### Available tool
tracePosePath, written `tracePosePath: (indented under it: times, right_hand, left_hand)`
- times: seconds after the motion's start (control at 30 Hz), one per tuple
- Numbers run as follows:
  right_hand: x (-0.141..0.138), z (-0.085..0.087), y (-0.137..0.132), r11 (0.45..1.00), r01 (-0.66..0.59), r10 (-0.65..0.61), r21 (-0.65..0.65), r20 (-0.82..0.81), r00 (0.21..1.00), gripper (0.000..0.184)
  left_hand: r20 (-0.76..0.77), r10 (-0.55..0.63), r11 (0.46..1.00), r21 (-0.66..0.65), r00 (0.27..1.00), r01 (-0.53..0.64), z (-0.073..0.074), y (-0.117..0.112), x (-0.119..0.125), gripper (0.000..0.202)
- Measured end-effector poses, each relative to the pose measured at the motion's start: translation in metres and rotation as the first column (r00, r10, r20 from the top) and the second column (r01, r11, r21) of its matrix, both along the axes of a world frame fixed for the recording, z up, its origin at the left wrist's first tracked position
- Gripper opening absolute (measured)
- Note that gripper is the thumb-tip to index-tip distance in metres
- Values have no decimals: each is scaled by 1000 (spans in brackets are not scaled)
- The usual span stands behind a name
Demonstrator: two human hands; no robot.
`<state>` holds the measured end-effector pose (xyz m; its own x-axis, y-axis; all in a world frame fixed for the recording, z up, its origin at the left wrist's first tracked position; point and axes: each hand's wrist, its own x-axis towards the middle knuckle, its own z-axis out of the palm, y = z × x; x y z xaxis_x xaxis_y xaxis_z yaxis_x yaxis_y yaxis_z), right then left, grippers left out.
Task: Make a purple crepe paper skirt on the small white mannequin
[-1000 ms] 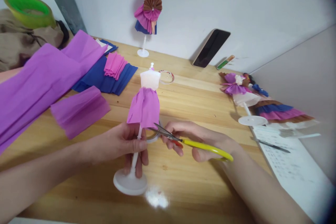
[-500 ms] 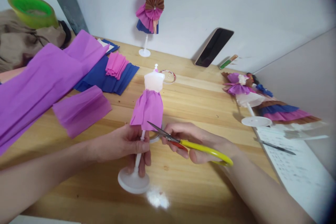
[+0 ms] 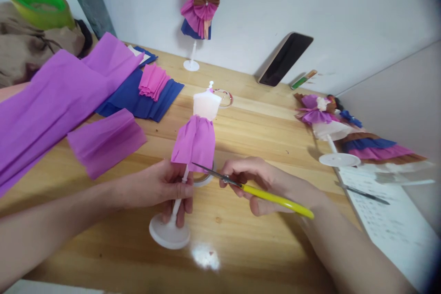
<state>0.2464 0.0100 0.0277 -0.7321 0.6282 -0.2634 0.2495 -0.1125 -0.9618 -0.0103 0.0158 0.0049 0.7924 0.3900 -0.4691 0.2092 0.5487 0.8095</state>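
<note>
A wooden desk (image 3: 255,248) stretches to the pale wall, and the biggest thing spread over it is a long purple sheet (image 3: 62,87) at the left. A written page (image 3: 386,220) lies on the right side.

Near the middle, a white dress form (image 3: 206,104) in a short purple skirt (image 3: 195,142) leans slightly, its top to the right. From here I can't tell whether its round base meets the desk. A second form (image 3: 201,14), dressed in pink, blue and brown, stands on the far side before the wall.

The person's left hand (image 3: 168,188) is wrapped round the stem, between skirt and base. The right hand (image 3: 263,179) grips yellow-handled scissors (image 3: 272,196), blades nearly together and pointing left across the hem; whether they touch the cloth-like paper I can't make out.

A dark phone (image 3: 285,59) leans against the far wall. A smaller purple piece (image 3: 106,142) lies just beside the long sheet, and a pink folded strip (image 3: 154,82) sits on blue paper (image 3: 127,101). Slimmest of all, a black pen (image 3: 367,195) rests on the page.
</note>
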Motion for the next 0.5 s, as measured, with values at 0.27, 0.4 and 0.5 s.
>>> tracePosePath:
  times: [0.27, 0.4, 0.5]
  right_hand:
    - [1, 4, 0, 999, 20, -17, -50, 55, 998, 51]
    - [0, 7, 1, 998, 0, 2, -64, 40, 999, 49]
    - [1, 6, 1, 998, -7, 9, -69, 40, 999, 48]
  left_hand:
    - [-51, -6, 999, 35, 999, 8, 1, 3, -2, 41]
    - [-75, -10, 999, 46, 997, 14, 2, 4, -2, 40]
    - [-89, -25, 997, 66, 996, 31, 3, 4, -3, 36]
